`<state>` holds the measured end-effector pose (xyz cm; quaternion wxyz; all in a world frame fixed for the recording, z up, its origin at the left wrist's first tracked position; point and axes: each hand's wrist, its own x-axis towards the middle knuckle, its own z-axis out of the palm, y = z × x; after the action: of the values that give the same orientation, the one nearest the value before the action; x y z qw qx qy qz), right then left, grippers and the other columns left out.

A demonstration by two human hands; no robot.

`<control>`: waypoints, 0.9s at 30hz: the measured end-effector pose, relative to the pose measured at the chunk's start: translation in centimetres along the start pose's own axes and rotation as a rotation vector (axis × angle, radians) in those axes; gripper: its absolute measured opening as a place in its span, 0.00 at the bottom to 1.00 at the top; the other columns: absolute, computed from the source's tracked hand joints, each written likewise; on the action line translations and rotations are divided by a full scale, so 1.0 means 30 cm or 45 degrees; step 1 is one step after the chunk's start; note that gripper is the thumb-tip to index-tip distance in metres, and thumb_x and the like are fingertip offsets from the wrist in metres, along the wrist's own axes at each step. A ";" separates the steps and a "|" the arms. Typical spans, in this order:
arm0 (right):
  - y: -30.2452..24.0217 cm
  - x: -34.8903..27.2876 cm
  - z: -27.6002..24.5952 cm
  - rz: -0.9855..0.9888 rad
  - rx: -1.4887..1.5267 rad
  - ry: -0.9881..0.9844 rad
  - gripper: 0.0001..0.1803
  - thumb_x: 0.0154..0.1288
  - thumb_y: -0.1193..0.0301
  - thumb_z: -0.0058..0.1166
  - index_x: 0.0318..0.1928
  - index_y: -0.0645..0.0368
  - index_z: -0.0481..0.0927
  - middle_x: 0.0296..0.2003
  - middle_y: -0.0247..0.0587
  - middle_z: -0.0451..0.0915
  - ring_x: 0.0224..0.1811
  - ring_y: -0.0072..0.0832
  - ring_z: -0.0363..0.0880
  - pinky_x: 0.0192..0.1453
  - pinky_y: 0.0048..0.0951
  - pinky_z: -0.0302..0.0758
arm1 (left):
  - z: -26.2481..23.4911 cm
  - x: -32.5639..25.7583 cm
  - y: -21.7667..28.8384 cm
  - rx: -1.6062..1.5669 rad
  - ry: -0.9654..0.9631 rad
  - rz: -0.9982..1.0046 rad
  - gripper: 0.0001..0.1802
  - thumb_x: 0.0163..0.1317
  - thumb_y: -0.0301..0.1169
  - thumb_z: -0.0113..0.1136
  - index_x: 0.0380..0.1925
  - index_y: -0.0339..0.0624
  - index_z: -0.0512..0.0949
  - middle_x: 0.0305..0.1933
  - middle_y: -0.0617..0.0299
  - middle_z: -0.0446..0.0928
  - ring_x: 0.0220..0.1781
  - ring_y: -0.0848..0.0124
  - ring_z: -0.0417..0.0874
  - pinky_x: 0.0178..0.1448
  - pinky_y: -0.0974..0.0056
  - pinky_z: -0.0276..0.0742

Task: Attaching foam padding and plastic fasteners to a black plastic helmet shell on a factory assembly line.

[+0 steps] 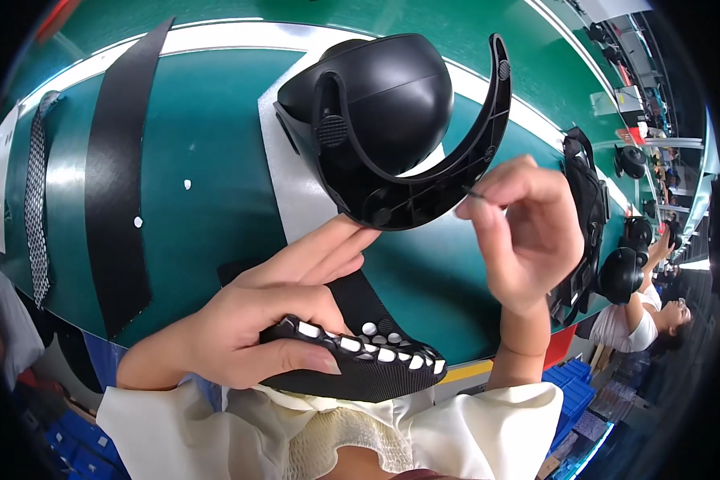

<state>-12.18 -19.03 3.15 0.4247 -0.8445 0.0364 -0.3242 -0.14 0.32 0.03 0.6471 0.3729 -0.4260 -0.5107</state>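
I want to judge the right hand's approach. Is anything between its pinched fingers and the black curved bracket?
Nothing visible does. The right hand pinches a thin dark pin right at the edge of the black curved bracket; the left hand props the bracket from below.

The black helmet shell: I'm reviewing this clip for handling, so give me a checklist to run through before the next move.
1. Left hand supports black helmet shell from below with its fingertips: ok.
2. Right hand pinches a thin pin-like piece at the shell's curved rim: ok.
3. Piece seated in the rim: cannot tell.
4. Black pad with white studs held under the left thumb: ok.
5. Green belt beneath the shell shows only small white bits: ok.
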 end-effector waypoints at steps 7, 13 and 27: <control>0.003 0.039 -0.034 0.087 -0.161 -0.202 0.07 0.45 0.84 0.55 0.28 0.65 0.75 0.27 0.37 0.67 0.30 0.24 0.67 0.31 0.19 0.65 | -0.003 0.002 -0.004 -0.030 0.004 -0.002 0.14 0.50 0.34 0.61 0.26 0.30 0.76 0.64 0.34 0.39 0.65 0.39 0.45 0.63 0.42 0.48; 0.022 0.036 -0.031 0.077 -0.179 -0.194 0.06 0.45 0.83 0.55 0.28 0.67 0.73 0.29 0.38 0.67 0.31 0.23 0.64 0.34 0.19 0.60 | -0.001 0.003 -0.002 -0.033 0.026 -0.036 0.16 0.49 0.35 0.62 0.25 0.29 0.76 0.64 0.34 0.40 0.65 0.39 0.45 0.62 0.41 0.48; 0.025 0.039 -0.025 0.079 -0.162 -0.180 0.06 0.45 0.81 0.56 0.27 0.67 0.74 0.28 0.36 0.68 0.29 0.20 0.63 0.31 0.17 0.59 | -0.024 0.007 0.001 0.034 -0.028 0.011 0.09 0.47 0.24 0.61 0.28 0.30 0.75 0.63 0.31 0.41 0.64 0.40 0.47 0.62 0.49 0.52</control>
<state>-11.53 -20.40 3.52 0.3814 -0.8891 0.0529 -0.2475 0.56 0.15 -0.17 0.6395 0.3740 -0.4415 -0.5062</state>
